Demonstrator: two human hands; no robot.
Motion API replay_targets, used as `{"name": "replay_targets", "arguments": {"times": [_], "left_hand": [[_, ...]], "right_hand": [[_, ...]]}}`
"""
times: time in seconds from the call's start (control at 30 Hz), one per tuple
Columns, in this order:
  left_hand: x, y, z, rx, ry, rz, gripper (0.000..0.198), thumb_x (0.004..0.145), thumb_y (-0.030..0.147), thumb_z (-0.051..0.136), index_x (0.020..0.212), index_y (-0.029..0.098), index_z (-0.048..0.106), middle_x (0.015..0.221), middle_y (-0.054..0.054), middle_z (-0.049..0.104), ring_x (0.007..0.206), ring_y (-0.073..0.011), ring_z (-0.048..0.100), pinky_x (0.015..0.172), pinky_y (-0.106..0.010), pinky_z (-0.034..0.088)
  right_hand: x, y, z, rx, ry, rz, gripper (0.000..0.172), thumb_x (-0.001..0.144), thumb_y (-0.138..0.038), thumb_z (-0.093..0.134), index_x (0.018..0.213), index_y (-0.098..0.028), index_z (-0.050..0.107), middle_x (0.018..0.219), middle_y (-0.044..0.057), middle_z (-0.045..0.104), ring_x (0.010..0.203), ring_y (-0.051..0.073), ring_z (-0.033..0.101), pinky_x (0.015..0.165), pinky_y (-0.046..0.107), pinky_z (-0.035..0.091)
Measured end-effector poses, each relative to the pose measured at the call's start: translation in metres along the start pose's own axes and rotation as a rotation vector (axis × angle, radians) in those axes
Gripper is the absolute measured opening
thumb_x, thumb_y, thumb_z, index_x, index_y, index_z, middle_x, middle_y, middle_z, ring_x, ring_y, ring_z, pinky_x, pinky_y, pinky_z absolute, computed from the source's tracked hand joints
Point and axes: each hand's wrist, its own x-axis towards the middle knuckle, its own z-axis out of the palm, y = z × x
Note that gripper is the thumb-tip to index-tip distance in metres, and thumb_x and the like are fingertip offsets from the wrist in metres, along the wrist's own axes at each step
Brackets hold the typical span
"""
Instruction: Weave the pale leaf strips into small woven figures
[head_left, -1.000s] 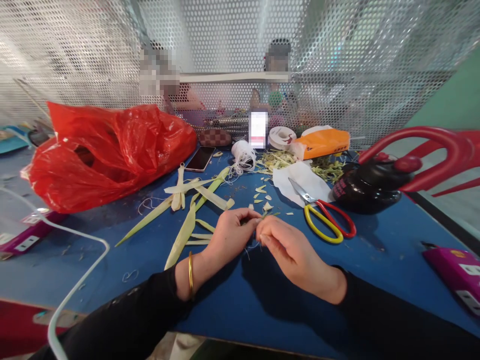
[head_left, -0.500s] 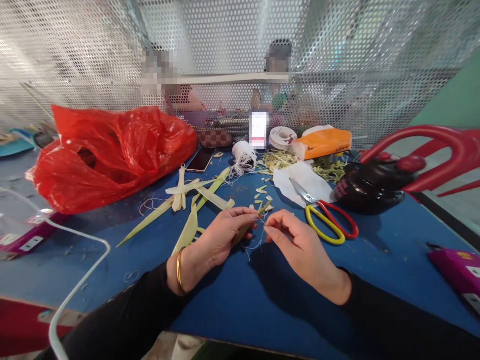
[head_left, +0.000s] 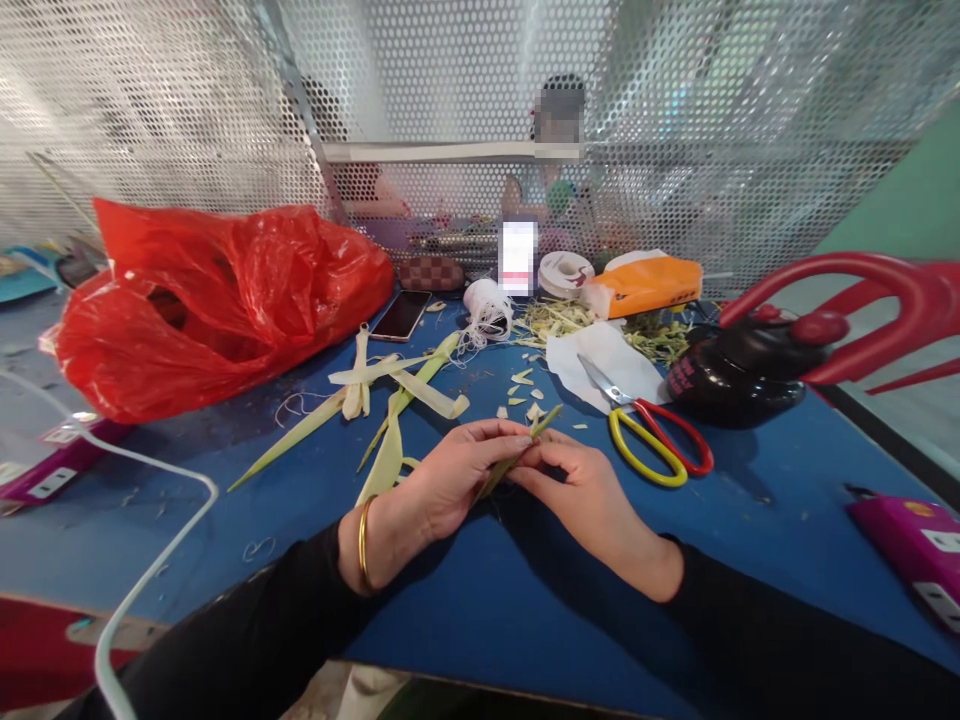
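My left hand (head_left: 450, 480) pinches a narrow green leaf strip (head_left: 546, 418) over the blue table (head_left: 480, 600), its tip poking up past my fingers. My right hand (head_left: 581, 485) meets the left one, fingers closed on the same strip just below that tip. A gold bangle sits on my left wrist. Several pale yellow-green leaf strips (head_left: 390, 400) lie on the table just beyond my left hand. Red and yellow scissors (head_left: 649, 435) rest to the right of my right hand.
A red plastic bag (head_left: 210, 300) fills the back left. A phone (head_left: 401, 315), white thread spool (head_left: 487, 305), tape roll (head_left: 565, 273), orange packet (head_left: 649, 283), white paper (head_left: 607, 360) and black-and-red device (head_left: 742, 375) stand behind. Purple boxes (head_left: 911, 540) sit at both sides. People sit beyond the mesh screen (head_left: 675, 100).
My hands drew slightly apart half a second ago with a thread between them, then came together again on the leaf strip. The strip's tip now points up and to the right.
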Motion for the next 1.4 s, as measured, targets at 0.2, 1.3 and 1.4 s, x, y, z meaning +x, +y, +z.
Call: {"name": "replay_targets", "arguments": {"times": [0.2,1.3,1.4], "left_hand": [[0.000,0.000,0.002,0.110,0.087,0.071,0.020,0.068,0.027,0.077,0.079,0.014,0.066,0.066,0.002,0.061,0.056,-0.0067,0.053,0.055,-0.019,0.041],[0.001,0.004,0.003,0.392,0.196,0.251,0.010,0.078,0.024,0.066,0.076,0.015,0.063,0.058,0.004,0.055,0.047,-0.0057,0.049,0.047,-0.018,0.040],[-0.002,0.006,0.004,0.407,0.192,0.248,0.011,0.079,0.025,0.066,0.077,0.015,0.061,0.056,0.005,0.054,0.046,-0.0057,0.048,0.047,-0.018,0.039]], "right_hand": [[0.000,-0.008,-0.006,0.028,-0.012,-0.025,0.018,0.085,-0.016,0.061,0.067,-0.020,0.060,0.071,-0.001,0.055,0.069,0.015,0.053,0.067,0.028,0.042],[0.006,-0.014,-0.019,0.350,0.072,0.295,0.020,0.080,-0.032,0.066,0.095,-0.021,0.057,0.057,-0.008,0.044,0.057,0.013,0.047,0.060,0.028,0.043],[0.007,-0.011,-0.026,-0.063,-0.020,0.255,0.016,0.078,-0.025,0.067,0.092,-0.021,0.062,0.057,-0.007,0.044,0.053,0.013,0.043,0.053,0.027,0.036]]}}
